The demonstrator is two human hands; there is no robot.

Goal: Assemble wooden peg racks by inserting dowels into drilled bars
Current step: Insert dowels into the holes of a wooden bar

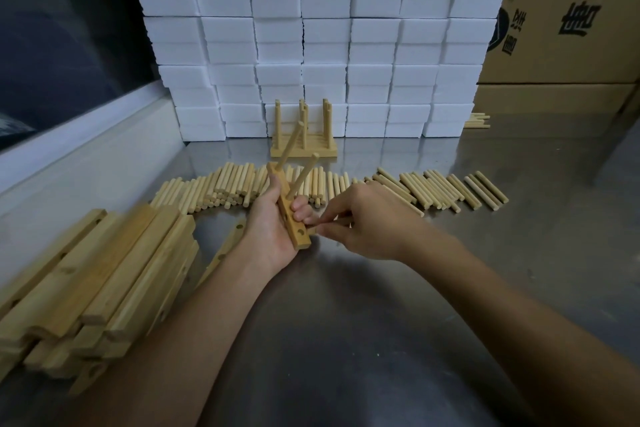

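The left hand [273, 229] has its grip closed around a drilled wooden bar [289, 210], palm up, fingers curled over the bar's right edge so that the bar lies along the palm and points away from the person. Two dowels [297, 180] already stand in the bar's far holes, slanting up and away from the grip; the near holes are open. Just right of that grip, the right hand [360, 222] pinches a loose dowel [313, 229] between thumb and fingertips, its tip touching the bar's edge beside the nearest hole. Most of this dowel is hidden inside the fingers.

Beyond both hands, a long row of spare dowels [415, 189] lies on the steel surface [346, 322], stretching left and right of the grip. Farther still stands a finished rack [304, 144] with upright pegs, set against a wall of stacked white foam blocks [311, 45]. To the left of the left forearm lies a heap of undrilled-looking and drilled bars [97, 281], with one drilled bar [225, 250] partly hidden behind the wrist. Far right, cardboard boxes [571, 10] rise behind the surface, with a few more sticks [478, 121] at their foot.
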